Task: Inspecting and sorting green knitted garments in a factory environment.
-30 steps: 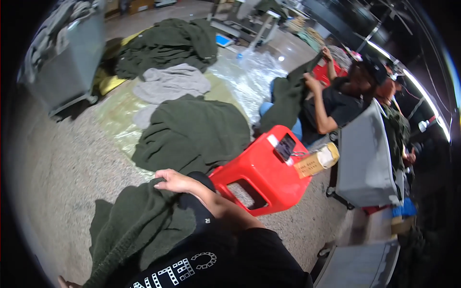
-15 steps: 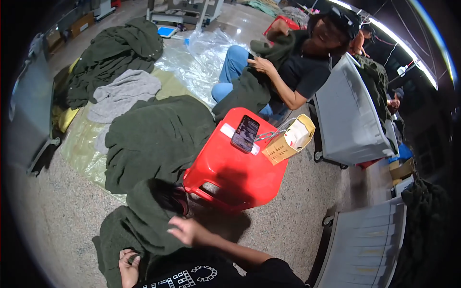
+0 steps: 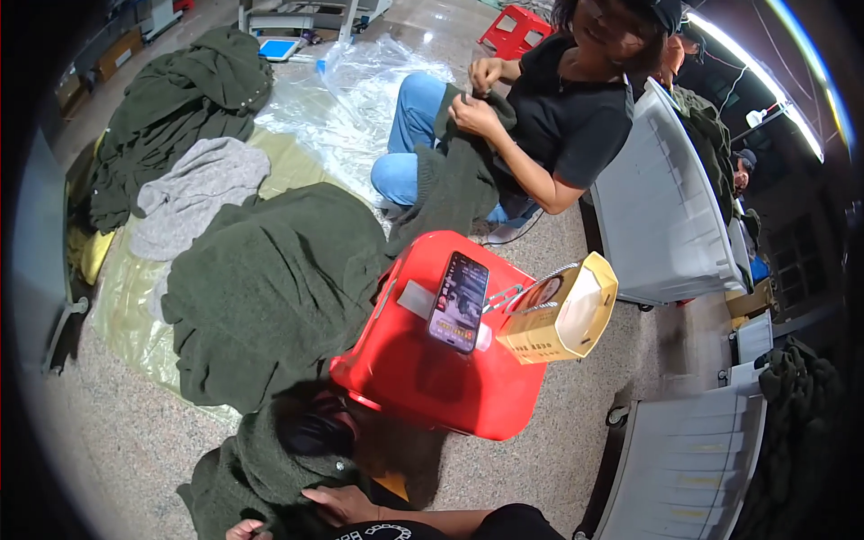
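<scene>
A dark green knitted garment (image 3: 261, 459) lies bunched across my lap at the lower edge, a small pale dot on its right side. My left hand (image 3: 247, 530), cut off by the lower edge, has its fingers bent on the cloth. Just right of it, my right hand (image 3: 340, 504) pinches a fold of the same garment, fingertips pointing left. Beyond my lap stands a red plastic stool (image 3: 409, 360). On it are a lit phone (image 3: 459, 301) and a yellow paper bag (image 3: 558, 310) with cord handles.
A large dark green cloth heap (image 3: 270, 279) lies left of the stool, with a grey knit (image 3: 202, 189) and another green pile (image 3: 184, 112) behind. Opposite sits a co-worker (image 3: 562, 117) handling green knitwear. Wheeled white bins (image 3: 661, 198) stand right, one (image 3: 675, 468) close by.
My right hand has come down onto the garment, from hovering above it. The view has shifted, so the stool appears lower. The co-worker's hands have come closer together over their knitwear.
</scene>
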The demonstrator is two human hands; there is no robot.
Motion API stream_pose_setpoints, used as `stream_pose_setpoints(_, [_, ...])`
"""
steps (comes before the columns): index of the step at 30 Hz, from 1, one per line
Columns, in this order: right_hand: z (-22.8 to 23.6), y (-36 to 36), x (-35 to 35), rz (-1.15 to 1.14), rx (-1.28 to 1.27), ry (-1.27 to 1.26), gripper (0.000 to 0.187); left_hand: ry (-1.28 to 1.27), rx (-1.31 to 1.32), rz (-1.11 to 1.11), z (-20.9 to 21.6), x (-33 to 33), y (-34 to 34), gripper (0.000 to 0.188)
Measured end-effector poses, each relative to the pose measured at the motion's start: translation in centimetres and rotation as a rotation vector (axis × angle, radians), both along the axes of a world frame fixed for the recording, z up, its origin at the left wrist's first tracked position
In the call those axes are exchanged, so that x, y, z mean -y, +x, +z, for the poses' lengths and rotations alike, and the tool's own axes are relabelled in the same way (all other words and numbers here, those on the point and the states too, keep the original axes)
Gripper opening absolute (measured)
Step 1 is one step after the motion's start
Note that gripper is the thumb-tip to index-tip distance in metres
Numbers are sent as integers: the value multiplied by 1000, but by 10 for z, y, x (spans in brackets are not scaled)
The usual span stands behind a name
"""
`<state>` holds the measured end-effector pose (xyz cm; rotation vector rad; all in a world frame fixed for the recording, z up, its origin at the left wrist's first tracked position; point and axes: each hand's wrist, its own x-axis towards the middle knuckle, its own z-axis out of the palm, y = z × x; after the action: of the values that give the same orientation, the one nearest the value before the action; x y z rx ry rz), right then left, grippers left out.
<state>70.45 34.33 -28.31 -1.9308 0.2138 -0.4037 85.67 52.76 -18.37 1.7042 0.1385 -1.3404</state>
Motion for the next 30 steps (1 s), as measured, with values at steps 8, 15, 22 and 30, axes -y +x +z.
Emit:
stream_pose_setpoints(8, [-3,-9,14,68,-94,48,52,-68,-99,-24,-12,31,6,14])
stream_pose_setpoints(15, [2,-8,17,83,-98,69,49,40,-91,-127,-28,16,7,11])
stream_pose_setpoints(22, [0,-7,15,84,-106,72,49,79,24,-293,-45,-2,7,8])
stream_pose_setpoints(30, [2,-6,15,87,-109,62,48,88,-14,-162,-44,-8,6,7])
